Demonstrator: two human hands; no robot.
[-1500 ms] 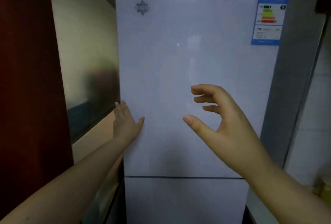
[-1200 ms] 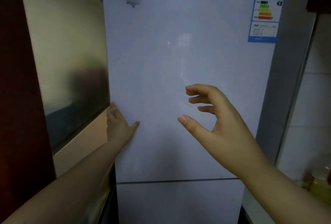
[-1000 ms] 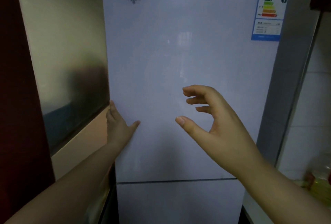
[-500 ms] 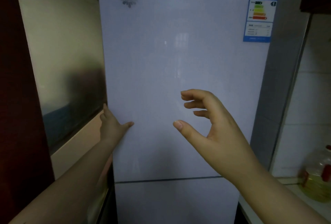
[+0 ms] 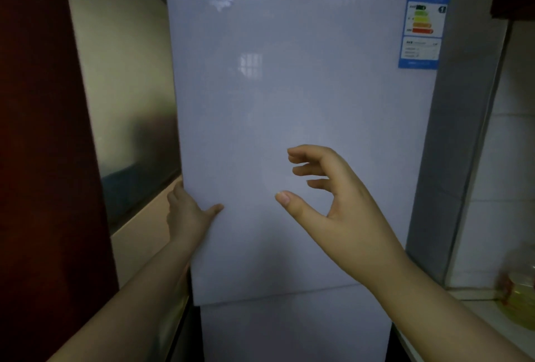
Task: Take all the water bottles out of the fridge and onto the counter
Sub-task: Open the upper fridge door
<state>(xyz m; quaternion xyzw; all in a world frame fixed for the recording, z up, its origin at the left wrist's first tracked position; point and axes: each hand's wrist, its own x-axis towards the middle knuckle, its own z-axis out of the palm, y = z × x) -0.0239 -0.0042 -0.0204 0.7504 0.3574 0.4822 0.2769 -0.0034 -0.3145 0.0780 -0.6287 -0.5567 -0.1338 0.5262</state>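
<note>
A tall white fridge fills the middle of the head view. Its upper door [image 5: 289,86] stands slightly out from the lower door [image 5: 289,329] at the left edge. My left hand [image 5: 188,214] holds that left edge, fingers behind it and thumb on the front. My right hand [image 5: 333,205] hovers in front of the door with its fingers curled apart, holding nothing. No water bottles are visible; the fridge's inside is hidden.
A dark red panel [image 5: 43,159] stands close on the left, with a beige wall [image 5: 121,72] behind it. On the right, a pale counter [image 5: 477,312] holds a yellow oil bottle [image 5: 521,301]. A blue energy label [image 5: 424,23] sits on the door's top right.
My left hand slid from the door's front to its left edge and gripped it. The upper door's left edge has come slightly out from the lower door. My right hand barely moved.
</note>
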